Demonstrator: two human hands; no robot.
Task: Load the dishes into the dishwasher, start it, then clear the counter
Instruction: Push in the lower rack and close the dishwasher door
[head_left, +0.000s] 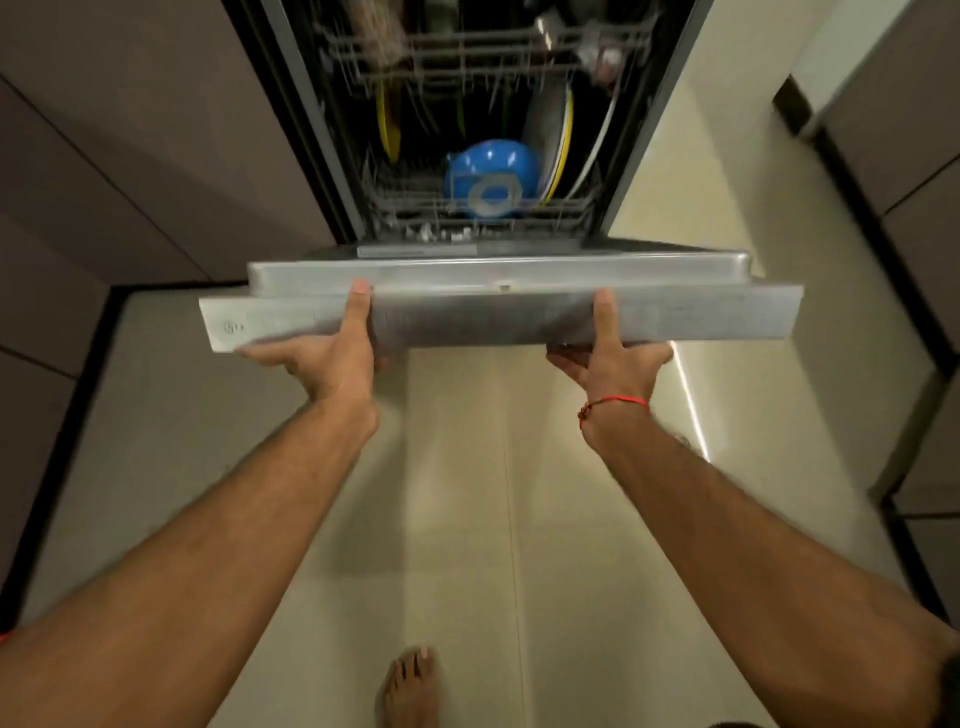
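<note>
2 hands carry the dishwasher door (519, 312), a wide, stiff metal slab hinged low and likely heavy, so its front edge, gripped well apart, suits it. Inside, the lower rack (483, 208) holds a blue bowl (493, 171) and upright plates (558, 140), probably breakable. Left hand (332, 353) and right hand (610, 358) grip that edge, thumbs on top, fingers curled beneath.

The single head view looks steeply down, close over the dishwasher door (498, 312) and floor (467, 519).
</note>
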